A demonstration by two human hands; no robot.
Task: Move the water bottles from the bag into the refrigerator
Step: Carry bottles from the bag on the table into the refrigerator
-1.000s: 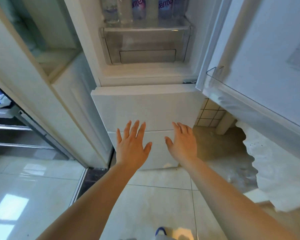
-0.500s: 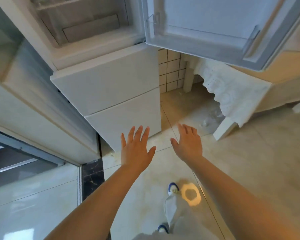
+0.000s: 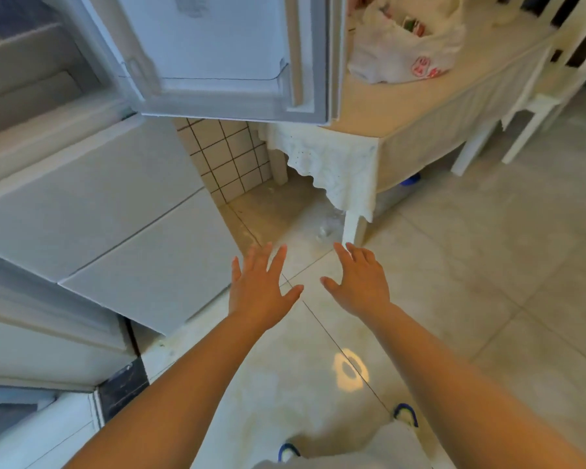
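From the head camera, looking down: the person's left hand [image 3: 261,289] and right hand [image 3: 361,282] were stretched out side by side in the lower centre of the frame, both palms down above the pale tiled floor [image 3: 487,265]. The fingers [image 3: 278,262] of each hand were straight and spread, released and grasping nothing; the two hands were close but apart.

The refrigerator [image 3: 115,214] filled the left of the frame, its two lower white drawer fronts closed. Its upper door [image 3: 217,55] stood swung open across the upper centre, the inner side with a clear door shelf facing the camera.

In the upper right, a white plastic bag [image 3: 406,45] with red print sat on the tabletop [image 3: 386,106], just beyond the edge of the open door and well apart from both hands. Coloured shapes showed through its open mouth, but whether they were water bottles could not be told. A white lace-edged cloth [image 3: 332,167] hung from the near corner of the tabletop.

A white-tiled wall [image 3: 230,157] showed between refrigerator and table. At the bottom edge, two blue-trimmed shoe tips [image 3: 406,412] stood on the floor beside a bright patch of reflected light [image 3: 351,372].
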